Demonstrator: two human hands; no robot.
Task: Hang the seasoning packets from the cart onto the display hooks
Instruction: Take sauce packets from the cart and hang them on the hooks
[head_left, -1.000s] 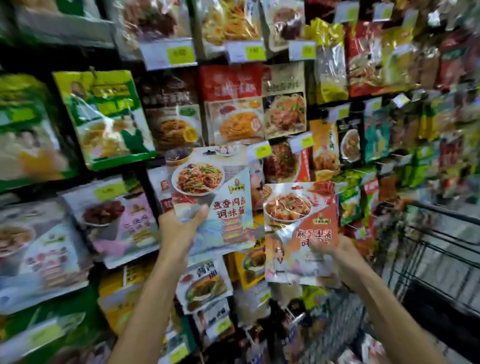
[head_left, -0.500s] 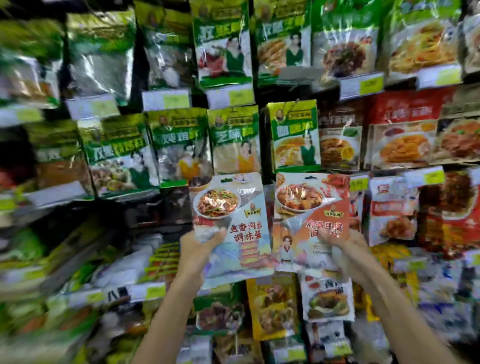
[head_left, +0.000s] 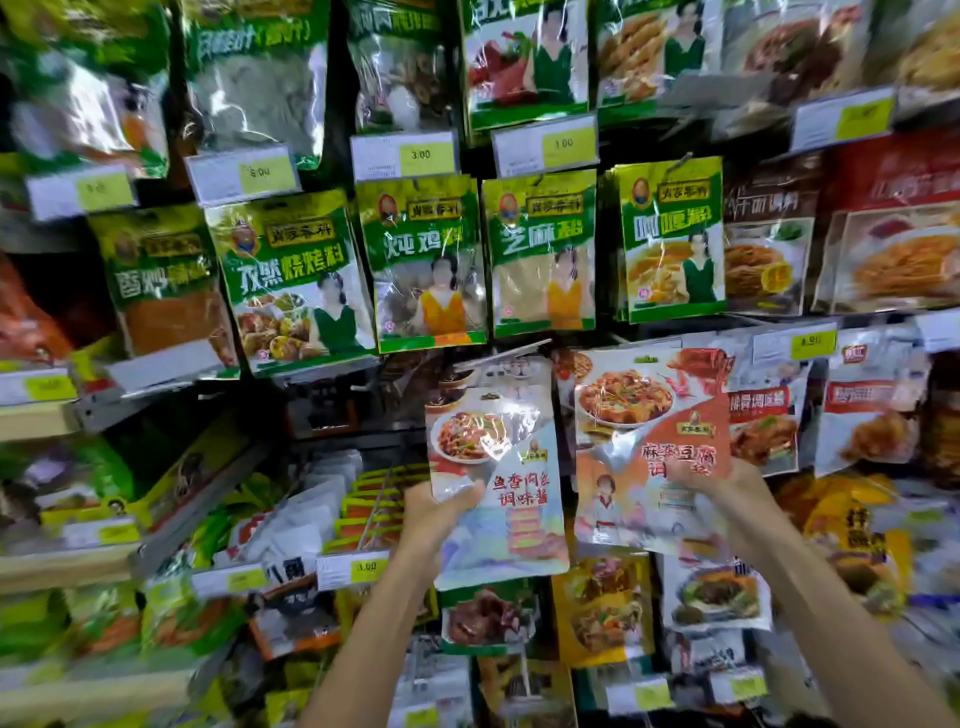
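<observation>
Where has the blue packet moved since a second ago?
Yes: the blue packet went left, from below the red packs to below the sesame pack.

Two hands (head_left: 436, 514) (head_left: 727, 493), two held seasoning packets (head_left: 511, 525) (head_left: 649, 415)

Greens above, pale blue and orange-red below

The pale blue packet (head_left: 498, 467) fades to white and bears red characters and a printed brown-red dish ringed in white. The orange-red packet (head_left: 649, 447) beside it has white patches, dark red characters and a printed orange dish. The green packets (head_left: 296, 275) above have yellow tops and white lettering. The price labels (head_left: 421, 155) are white with yellow squares.
</observation>
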